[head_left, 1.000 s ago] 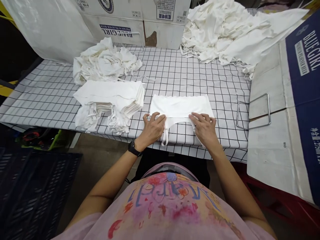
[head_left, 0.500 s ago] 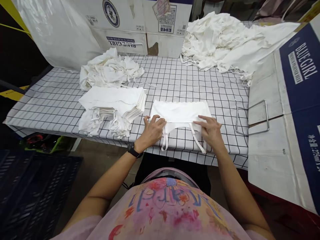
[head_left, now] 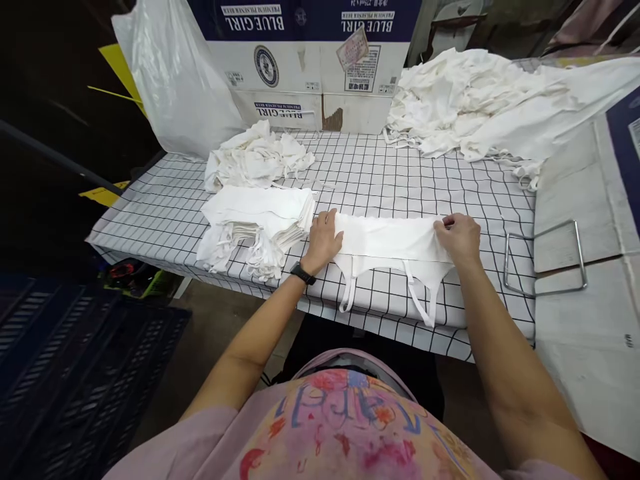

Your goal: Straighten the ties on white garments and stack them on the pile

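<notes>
My left hand (head_left: pixel 324 241) lies flat, fingers spread, pressing down the left end of the white strap top (head_left: pixel 393 239). My right hand (head_left: pixel 459 235) is closed in a pinch on the top's right end, knuckles up. The garment lies stretched across the checked bench (head_left: pixel 400 167) btwn both hands, folded lengthwise, w/ its straps (head_left: pixel 417 303) hanging toward me over the bench edge.

How I'd do this step well, judging from how it lies:
- Keep the left palm as the anchor; don't let it slide, or the fold line goes crooked.
- Pull w/ the right only enough to take out slack. The knit looks stretchy, so overpulling would warp the edge.
- Keep the far edge parallel to a grid line; the checks make a good ruler.
- The straps are loose and splayed below my hands; they need tucking in so they don't trail out of the fold.

Just left of my left hand sits the folded stack (head_left: pixel 260 213), nearly touching my fingers, w/ its own straps spilling toward the near edge. Careful not to nudge it. Beyond that, a crumpled white heap (head_left: pixel 257 157). Far beyond my right hand lies a big loose pile of white cloth (head_left: pixel 480 100). To the right of my right hand, a wire frame (head_left: pixel 545 257) rests on flattened cardboard (head_left: pixel 575 200), well apart from the garment. Beer cartons (head_left: pixel 310 60) stand at the far side.
</notes>
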Action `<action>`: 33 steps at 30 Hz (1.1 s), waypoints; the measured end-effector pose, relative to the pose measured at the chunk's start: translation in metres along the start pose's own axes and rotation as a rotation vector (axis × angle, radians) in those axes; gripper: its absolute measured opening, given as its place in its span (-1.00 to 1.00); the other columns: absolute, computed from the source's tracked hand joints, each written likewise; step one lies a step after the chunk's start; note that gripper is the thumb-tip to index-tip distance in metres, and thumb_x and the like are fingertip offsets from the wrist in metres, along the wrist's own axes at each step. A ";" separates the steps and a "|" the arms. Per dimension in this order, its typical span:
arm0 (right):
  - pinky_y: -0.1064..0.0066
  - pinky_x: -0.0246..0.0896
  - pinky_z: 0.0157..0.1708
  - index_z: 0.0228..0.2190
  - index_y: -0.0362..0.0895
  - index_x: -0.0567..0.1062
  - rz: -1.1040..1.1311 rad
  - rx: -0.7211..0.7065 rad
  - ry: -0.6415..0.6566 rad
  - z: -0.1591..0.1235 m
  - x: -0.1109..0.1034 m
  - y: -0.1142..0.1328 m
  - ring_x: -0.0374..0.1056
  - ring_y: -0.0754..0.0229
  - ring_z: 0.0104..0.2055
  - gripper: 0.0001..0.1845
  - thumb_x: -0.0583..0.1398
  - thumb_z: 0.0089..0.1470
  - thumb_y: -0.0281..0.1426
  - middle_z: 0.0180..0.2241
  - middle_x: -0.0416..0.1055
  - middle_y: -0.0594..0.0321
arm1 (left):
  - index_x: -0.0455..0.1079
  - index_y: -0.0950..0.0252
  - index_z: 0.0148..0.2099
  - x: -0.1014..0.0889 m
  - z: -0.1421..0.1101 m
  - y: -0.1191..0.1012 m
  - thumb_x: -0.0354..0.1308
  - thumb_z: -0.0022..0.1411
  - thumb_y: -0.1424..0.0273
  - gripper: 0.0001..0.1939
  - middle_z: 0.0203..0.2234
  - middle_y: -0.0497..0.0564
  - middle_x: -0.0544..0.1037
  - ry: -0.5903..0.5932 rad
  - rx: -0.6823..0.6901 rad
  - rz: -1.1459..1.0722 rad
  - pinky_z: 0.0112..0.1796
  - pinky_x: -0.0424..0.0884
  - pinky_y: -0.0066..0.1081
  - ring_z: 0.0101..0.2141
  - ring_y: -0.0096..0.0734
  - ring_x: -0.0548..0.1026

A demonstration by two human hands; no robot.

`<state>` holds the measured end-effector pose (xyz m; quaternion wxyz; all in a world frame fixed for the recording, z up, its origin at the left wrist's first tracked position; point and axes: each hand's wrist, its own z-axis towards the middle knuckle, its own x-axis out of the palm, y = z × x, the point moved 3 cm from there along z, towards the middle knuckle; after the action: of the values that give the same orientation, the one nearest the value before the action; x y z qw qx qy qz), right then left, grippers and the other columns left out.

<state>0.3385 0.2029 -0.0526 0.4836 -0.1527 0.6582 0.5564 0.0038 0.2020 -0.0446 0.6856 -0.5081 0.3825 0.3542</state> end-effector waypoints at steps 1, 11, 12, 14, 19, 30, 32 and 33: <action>0.07 0.31 0.01 -0.42 -0.07 0.44 0.023 0.020 -0.002 -0.001 -0.003 -0.001 0.41 -0.07 -0.14 -0.92 0.21 0.03 -0.33 -0.33 0.45 0.10 | 0.15 0.37 0.36 0.000 0.003 -0.001 0.19 0.27 0.43 -0.35 0.18 0.31 0.37 0.012 -0.027 -0.010 0.19 0.32 0.00 0.18 0.10 0.35; 0.20 0.36 -0.07 -0.44 -0.10 0.51 0.188 0.137 0.084 0.002 -0.020 0.005 0.43 0.06 -0.28 -0.82 0.30 -0.24 -0.43 -0.45 0.48 0.24 | 0.32 0.33 0.12 0.000 0.051 0.004 0.27 0.13 0.52 -0.51 -0.09 0.16 0.52 0.135 -0.269 -0.217 0.03 0.40 -0.20 -0.02 -0.08 0.50; 0.21 0.36 -0.08 -0.47 -0.11 0.52 0.206 0.154 0.089 0.003 -0.022 0.006 0.42 0.07 -0.30 -0.84 0.28 -0.26 -0.46 -0.47 0.47 0.24 | 0.36 0.30 0.04 -0.001 0.053 0.005 0.29 0.08 0.53 -0.55 -0.15 0.12 0.53 0.149 -0.289 -0.235 -0.01 0.40 -0.22 -0.06 -0.09 0.51; 0.24 0.35 -0.13 -0.48 -0.13 0.53 0.239 0.180 0.090 0.004 -0.025 0.004 0.40 0.11 -0.32 -0.84 0.24 -0.27 -0.49 -0.47 0.47 0.24 | 0.38 0.25 -0.17 -0.002 0.055 0.006 0.31 -0.01 0.56 -0.68 -0.27 0.03 0.52 0.167 -0.308 -0.268 -0.10 0.40 -0.25 -0.15 -0.14 0.50; 0.29 0.28 -0.23 -0.48 -0.13 0.55 0.228 0.175 0.106 0.009 -0.027 0.001 0.34 0.15 -0.36 -0.88 0.27 -0.21 -0.48 -0.47 0.46 0.26 | 0.27 0.24 -0.47 -0.008 0.055 0.004 0.29 -0.05 0.58 -0.76 -0.46 -0.06 0.44 0.194 -0.293 -0.328 -0.31 0.31 -0.34 -0.36 -0.33 0.42; 0.34 0.15 -0.39 -0.48 -0.12 0.55 0.293 0.039 0.128 0.013 -0.024 -0.006 0.21 0.24 -0.46 -0.91 0.32 -0.14 -0.39 -0.55 0.30 0.35 | 0.30 0.27 -0.47 -0.005 0.051 0.017 0.36 -0.13 0.56 -0.74 -0.61 -0.15 0.32 0.099 -0.288 -0.737 -0.46 0.23 -0.44 -0.53 -0.50 0.32; 0.36 0.16 -0.40 -0.43 -0.12 0.57 0.350 0.049 0.095 0.012 -0.030 -0.010 0.21 0.26 -0.49 -0.88 0.32 -0.13 -0.38 -0.55 0.29 0.37 | 0.28 0.28 -0.52 -0.008 0.051 0.014 0.37 -0.09 0.54 -0.72 -0.62 -0.15 0.31 0.079 -0.262 -0.821 -0.48 0.20 -0.46 -0.54 -0.54 0.30; 0.36 0.16 -0.41 -0.41 -0.12 0.57 0.365 0.030 0.079 0.011 -0.034 -0.010 0.20 0.27 -0.49 -0.87 0.32 -0.11 -0.37 -0.55 0.28 0.38 | 0.28 0.28 -0.52 -0.011 0.051 0.012 0.38 -0.09 0.53 -0.71 -0.62 -0.15 0.31 0.069 -0.249 -0.870 -0.47 0.20 -0.47 -0.54 -0.56 0.29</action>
<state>0.3676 0.1977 -0.0303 0.3506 -0.0449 0.7016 0.6187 -0.0031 0.2530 -0.0300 0.6912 -0.7117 0.1104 0.0591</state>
